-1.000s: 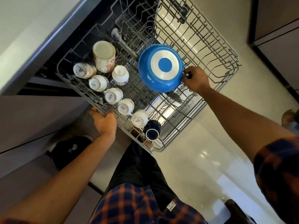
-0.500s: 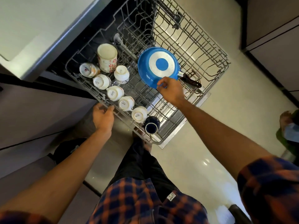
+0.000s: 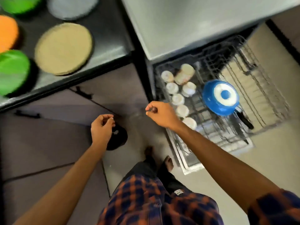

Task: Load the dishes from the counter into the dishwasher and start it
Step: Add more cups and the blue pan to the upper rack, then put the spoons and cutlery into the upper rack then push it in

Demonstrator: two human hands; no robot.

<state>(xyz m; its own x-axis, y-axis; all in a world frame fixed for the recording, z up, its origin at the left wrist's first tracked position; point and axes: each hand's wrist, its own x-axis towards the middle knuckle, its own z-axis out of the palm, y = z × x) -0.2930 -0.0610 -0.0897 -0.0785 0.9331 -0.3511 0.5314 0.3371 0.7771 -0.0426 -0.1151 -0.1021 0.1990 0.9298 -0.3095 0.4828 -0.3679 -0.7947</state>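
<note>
The pulled-out dishwasher rack [image 3: 267,101] holds a blue pan [image 3: 220,98] lying bottom-up, its black handle toward the floor, and a row of several white cups [image 3: 178,99] upside down along its left side. My left hand [image 3: 101,127] and my right hand [image 3: 160,113] hang in front of the cabinets, left of the rack, fingers loosely curled, with nothing in them. On the dark counter [image 3: 112,39] at upper left lie a tan plate [image 3: 64,49], a green plate [image 3: 13,72], an orange plate [image 3: 7,33], a second green plate [image 3: 17,3] and a grey plate [image 3: 73,7].
The grey dishwasher top [image 3: 203,21] stands right of the counter. A black round object [image 3: 117,140] lies on the floor below my left hand. My feet [image 3: 168,163] stand beside the open dishwasher door [image 3: 191,164]. The picture is blurred by motion.
My right hand let go of the blue pan, which now rests in the rack. My left hand left the rack's edge. My view swung left and the counter with plates came into sight.
</note>
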